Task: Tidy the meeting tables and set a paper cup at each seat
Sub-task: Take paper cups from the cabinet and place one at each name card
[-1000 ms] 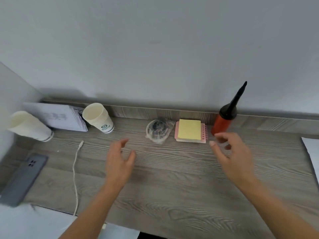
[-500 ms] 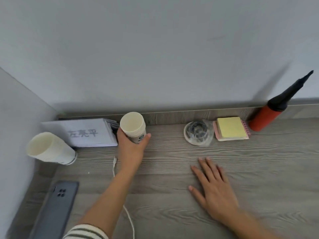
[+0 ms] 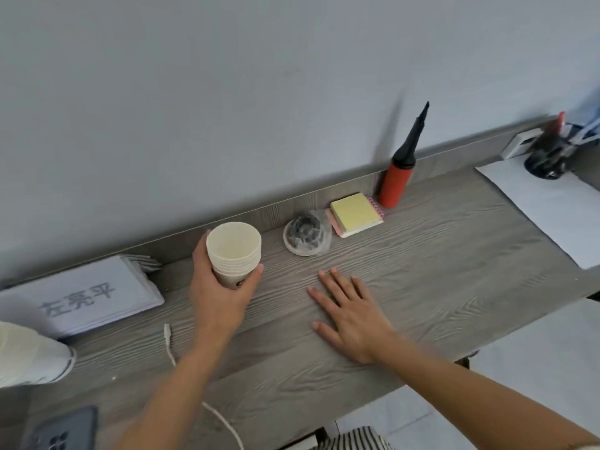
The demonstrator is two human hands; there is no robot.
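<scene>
My left hand (image 3: pixel 218 298) is wrapped around a stack of nested cream paper cups (image 3: pixel 234 251), holding it upright and just above the grey wooden table (image 3: pixel 438 261). Several rims show at the stack's top. My right hand (image 3: pixel 352 315) lies flat on the table to the right of the cups, fingers spread, holding nothing. Another paper cup stack (image 3: pixel 31 357) lies on its side at the left edge, partly cut off.
A pile of white name cards (image 3: pixel 81 295) sits left of the cups. A clear-wrapped dark bundle (image 3: pixel 305 234), yellow sticky notes (image 3: pixel 355 214), and a red pump (image 3: pixel 394 183) line the back wall. A white cable (image 3: pixel 172 349), phone (image 3: pixel 61 431), paper sheet (image 3: pixel 548 206), pen holder (image 3: pixel 547 155).
My left hand reached to the cup stack, gripped it and raised it slightly off the table. My right hand came down flat on the table. The view swung to the right.
</scene>
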